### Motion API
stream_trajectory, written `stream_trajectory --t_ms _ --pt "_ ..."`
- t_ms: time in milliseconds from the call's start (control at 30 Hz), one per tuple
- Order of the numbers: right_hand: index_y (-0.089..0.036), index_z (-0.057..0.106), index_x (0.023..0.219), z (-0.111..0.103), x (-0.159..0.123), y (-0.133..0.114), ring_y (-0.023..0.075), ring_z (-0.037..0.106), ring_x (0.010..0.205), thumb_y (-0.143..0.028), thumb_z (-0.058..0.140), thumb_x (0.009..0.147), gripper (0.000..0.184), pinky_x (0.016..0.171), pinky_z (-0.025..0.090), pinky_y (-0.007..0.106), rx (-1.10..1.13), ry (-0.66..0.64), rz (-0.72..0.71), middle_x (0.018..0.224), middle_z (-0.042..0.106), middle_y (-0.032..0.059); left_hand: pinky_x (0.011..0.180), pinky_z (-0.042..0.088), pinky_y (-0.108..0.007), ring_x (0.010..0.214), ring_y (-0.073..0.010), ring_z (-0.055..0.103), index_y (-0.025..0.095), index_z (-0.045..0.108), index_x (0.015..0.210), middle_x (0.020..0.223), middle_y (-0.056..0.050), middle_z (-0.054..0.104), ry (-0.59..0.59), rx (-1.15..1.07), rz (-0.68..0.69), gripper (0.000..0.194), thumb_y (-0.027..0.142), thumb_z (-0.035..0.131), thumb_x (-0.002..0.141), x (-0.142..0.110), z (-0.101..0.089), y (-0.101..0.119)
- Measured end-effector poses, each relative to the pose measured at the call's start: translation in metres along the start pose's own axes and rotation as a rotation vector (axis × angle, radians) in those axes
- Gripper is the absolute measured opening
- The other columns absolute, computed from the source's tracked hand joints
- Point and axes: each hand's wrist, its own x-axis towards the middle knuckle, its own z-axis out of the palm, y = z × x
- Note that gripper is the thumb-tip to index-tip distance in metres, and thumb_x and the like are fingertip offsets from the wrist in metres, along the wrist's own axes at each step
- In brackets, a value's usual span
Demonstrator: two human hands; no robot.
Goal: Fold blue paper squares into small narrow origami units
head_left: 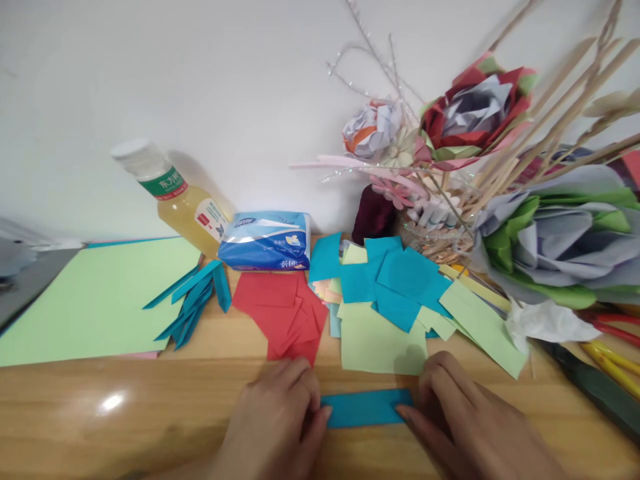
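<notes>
A blue strip of paper (364, 408) lies lengthwise between my hands, low over the wooden table. My left hand (280, 420) grips its left end, the thumb on the near side and the fingers curled. At the other end my right hand (463, 410) pinches the strip the same way. Just beyond it are a pale green sheet (383, 340), scattered blue paper squares (410, 277) and red paper pieces (287, 313). Folded blue strips (193, 303) are heaped to the left, partly on a larger stack of light green paper (100, 300).
Against the wall stand a bottle of yellow drink (185, 207) and a blue tissue pack (266, 241). Paper flowers (480, 110) and dry stems crowd the back right. Red-handled (617, 327) and yellow-handled tools (613, 367) lie at the right edge, beside a crumpled white tissue (550, 323).
</notes>
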Motion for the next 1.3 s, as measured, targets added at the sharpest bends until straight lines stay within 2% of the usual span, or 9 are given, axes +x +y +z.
stream_trajectory --t_ms 200,300,367,500,700,867,967,1133,1300 --pt "-0.021 0.051 0.073 -0.008 0.008 -0.005 0.0160 0.058 0.057 -0.032 0.029 0.095 0.033 0.049 0.047 0.029 -0.101 0.139 -0.081 0.070 0.057 0.0027 0.049 0.034 -0.022 0.061 -0.0131 0.054 0.021 0.053 0.072 0.076 0.002 0.055 0.030 0.105 0.015 0.010 0.013 0.051 0.077 0.001 0.004 0.005" --pt "-0.021 0.060 0.097 -0.011 0.009 -0.011 0.0160 0.061 0.082 -0.018 0.022 0.096 0.039 0.069 0.048 0.030 -0.137 0.204 -0.357 0.090 0.066 0.0013 0.050 0.035 -0.021 0.059 -0.0114 0.052 0.022 0.056 0.070 0.068 0.004 0.054 0.119 0.158 0.072 0.013 0.020 0.054 0.083 0.003 0.011 0.007" --pt "-0.023 0.061 0.108 -0.010 0.007 -0.017 0.0133 0.059 0.091 -0.011 0.019 0.095 0.045 0.078 0.046 0.027 -0.149 0.231 -0.501 0.099 0.068 -0.0040 0.053 0.036 -0.022 0.059 -0.0114 0.051 0.024 0.060 0.081 0.064 0.005 0.053 0.196 0.222 0.222 0.009 0.024 0.053 0.087 0.003 0.014 0.007" --pt "-0.021 0.066 0.102 -0.004 0.000 -0.029 0.0137 0.056 0.097 -0.005 0.019 0.092 0.050 0.083 0.044 0.028 -0.237 0.237 -0.478 0.103 0.068 -0.0033 0.062 0.039 -0.028 0.069 -0.0138 0.048 0.021 0.060 0.110 0.082 0.002 0.059 0.240 0.532 0.570 0.025 0.024 0.046 0.090 -0.005 0.016 0.009" --pt "-0.018 0.065 0.107 0.003 -0.009 -0.037 0.0185 0.052 0.107 -0.008 0.019 0.092 0.049 0.089 0.043 0.034 -0.319 0.239 -0.443 0.115 0.063 -0.0002 0.071 0.041 -0.029 0.092 -0.0154 0.048 0.022 0.067 0.103 0.104 -0.003 0.058 0.272 0.949 0.625 0.027 0.024 0.046 0.086 -0.027 0.026 0.016" --pt "-0.017 0.064 0.107 -0.005 -0.013 -0.027 0.0225 0.053 0.108 -0.011 0.027 0.089 0.041 0.088 0.045 0.038 -0.429 0.145 -0.577 0.122 0.059 0.0022 0.067 0.049 -0.025 0.096 -0.0159 0.053 0.021 0.068 0.103 0.109 -0.004 0.059 0.251 0.968 0.583 0.033 0.021 0.040 0.085 -0.035 0.022 0.021" --pt "-0.016 0.064 0.105 -0.009 -0.021 -0.014 0.0238 0.054 0.108 -0.011 0.029 0.087 0.040 0.089 0.045 0.040 -0.377 0.258 -0.489 0.118 0.062 0.0029 0.068 0.050 -0.025 0.102 -0.0168 0.051 0.020 0.069 0.104 0.112 -0.005 0.059 0.218 0.969 0.625 0.037 0.018 0.037 0.085 -0.035 0.013 0.025" --pt "-0.015 0.048 0.129 -0.011 -0.038 0.004 0.0274 0.045 0.122 -0.012 0.033 0.084 0.048 0.089 0.046 0.044 -0.450 0.148 -0.480 0.136 0.048 0.0070 0.072 0.047 -0.030 0.106 -0.0195 0.047 0.019 0.071 0.100 0.113 -0.005 0.061 0.188 0.900 0.635 0.033 0.023 0.042 0.086 -0.033 0.009 0.026" --pt "-0.015 0.043 0.134 -0.008 -0.042 0.003 0.0265 0.043 0.124 -0.008 0.034 0.083 0.053 0.094 0.043 0.046 -0.419 0.131 -0.402 0.139 0.044 0.0091 0.083 0.039 -0.039 0.107 -0.0255 0.045 0.018 0.072 0.085 0.111 -0.010 0.063 0.200 0.791 0.699 0.020 0.028 0.056 0.083 -0.029 0.017 0.019"
